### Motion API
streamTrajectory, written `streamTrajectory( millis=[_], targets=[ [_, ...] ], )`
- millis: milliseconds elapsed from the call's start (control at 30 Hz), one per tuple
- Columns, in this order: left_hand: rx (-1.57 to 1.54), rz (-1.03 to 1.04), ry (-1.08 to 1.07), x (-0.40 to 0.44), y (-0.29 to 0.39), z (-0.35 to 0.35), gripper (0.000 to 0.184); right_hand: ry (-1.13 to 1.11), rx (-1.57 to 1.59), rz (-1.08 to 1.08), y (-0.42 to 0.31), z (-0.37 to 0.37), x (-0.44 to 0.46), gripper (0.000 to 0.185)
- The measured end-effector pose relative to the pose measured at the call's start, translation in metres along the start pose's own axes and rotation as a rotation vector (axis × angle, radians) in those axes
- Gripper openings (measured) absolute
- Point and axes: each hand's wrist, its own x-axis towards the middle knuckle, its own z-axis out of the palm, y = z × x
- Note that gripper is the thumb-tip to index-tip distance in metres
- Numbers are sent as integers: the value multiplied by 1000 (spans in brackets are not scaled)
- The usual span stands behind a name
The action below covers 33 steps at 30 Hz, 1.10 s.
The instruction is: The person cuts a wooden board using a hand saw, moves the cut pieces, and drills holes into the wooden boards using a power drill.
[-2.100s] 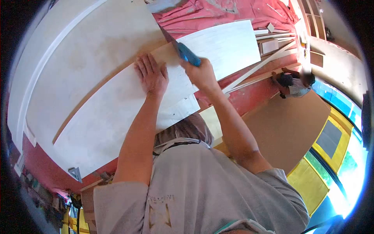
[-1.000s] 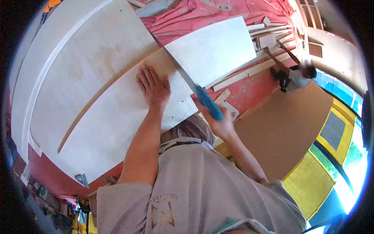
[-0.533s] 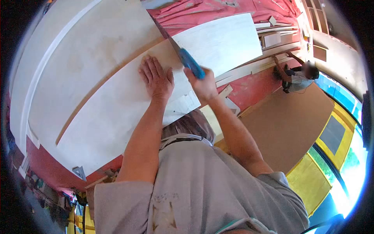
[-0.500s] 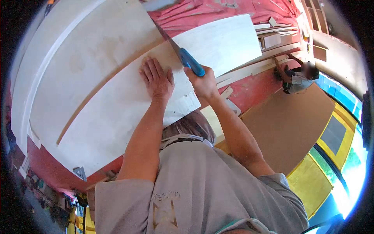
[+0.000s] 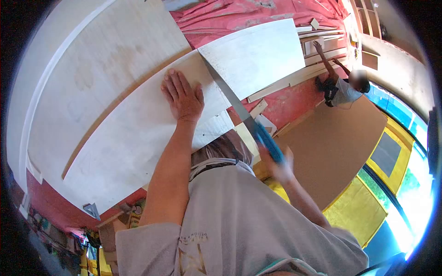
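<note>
My left hand (image 5: 184, 96) lies flat on a white board (image 5: 122, 142), fingers spread and pointing away from me. My right hand (image 5: 278, 165), blurred by motion, grips the blue handle (image 5: 269, 142) of a handsaw. From the handle the saw blade (image 5: 235, 101) slants up and left; its tip lies at the board's far edge. Along the blade runs the line between the part under my left hand and the white section (image 5: 255, 57) on the right. The saw's teeth are too small to make out.
A large pale wooden sheet (image 5: 115, 50) lies beyond the board. A small metal square (image 5: 92, 210) sits at the near left corner. Red sheeting (image 5: 239, 18) and wood strips (image 5: 322, 34) lie at the back. Another person (image 5: 345, 89) crouches at right, near a brown panel (image 5: 331, 142).
My right hand has drawn the saw back toward me and to the right, exposing much more blade. My left hand stays on the board. The other person has lifted an arm.
</note>
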Motion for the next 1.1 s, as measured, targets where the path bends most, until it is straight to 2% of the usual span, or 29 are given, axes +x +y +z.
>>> streamTrajectory(
  millis=[33, 67, 100, 200, 267, 300, 333, 400, 500, 533, 567, 600, 633, 667, 700, 733, 800, 833, 933, 967, 1000, 1033, 1067, 1100],
  targets=[
    [13, 12, 15, 0, 1, -1, 83, 86, 3, -74, 6, 42, 66, 28],
    [25, 20, 27, -4, 4, -2, 83, 30, 195, 13, -4, 74, 119, 29],
    [35, 4, 36, -1, 5, -3, 83, 65, 257, -105, -51, 80, 143, 31],
    [-29, 3, -53, -10, 6, -11, 82, 15, 201, -115, -67, 77, 149, 32],
    [38, -32, -34, -2, 6, -1, 81, 3, 162, -99, -33, 58, 102, 31],
    [30, -21, -38, -4, 5, -1, 81, 54, 129, -65, -43, 34, 53, 30],
    [44, -6, -17, -4, 4, 1, 82, 13, 86, 1, -36, 11, 13, 26],
    [58, 14, 3, -4, 2, 1, 82, -13, 122, 97, 3, -24, -65, 18],
    [25, 7, -9, -6, 5, -2, 82, -37, 67, 73, -19, -54, -110, 21],
    [53, -1, -36, -5, 6, -4, 83, -11, 72, -22, -15, -53, -105, 19],
    [85, -16, -59, -1, 5, -4, 83, 10, 76, -125, -9, -49, -95, 18],
    [94, -23, -62, 0, 3, -3, 83, 36, 135, -101, -6, -26, -64, 20],
    [55, -14, -48, -2, 3, -3, 84, -43, -54, 125, -14, -5, -16, 22],
    [13, -8, -31, -4, 3, -3, 85, 90, 125, -155, -8, 35, 40, 29],
    [17, -15, -34, -6, 5, -3, 85, 63, 202, -196, 8, 72, 99, 32],
    [49, -22, -81, -3, 6, -4, 85, 72, 140, -152, -43, 74, 125, 33],
    [91, -26, -128, -6, 3, -7, 85, 59, 225, -241, -69, 86, 163, 38],
    [74, -21, -94, -6, 3, -7, 83, 71, 233, -244, -67, 83, 150, 38],
    [41, -11, -36, 3, 6, -4, 83, 48, 106, -39, -27, 53, 81, 37],
    [42, -6, -59, -5, 3, -4, 85, 85, 101, -173, -19, 30, 36, 31],
    [36, -8, -65, -6, 2, -1, 85, -10, 138, 34, -8, 5, -9, 22],
    [30, -2, -32, -5, 1, 2, 84, -84, 9, 108, 2, -22, -50, 16],
    [24, 7, 0, -5, 1, 5, 84, -43, 144, 52, 3, -37, -85, 15],
    [19, 10, -6, -4, 2, 5, 84, -66, 73, 68, -10, -55, -108, 15]
  ],
)
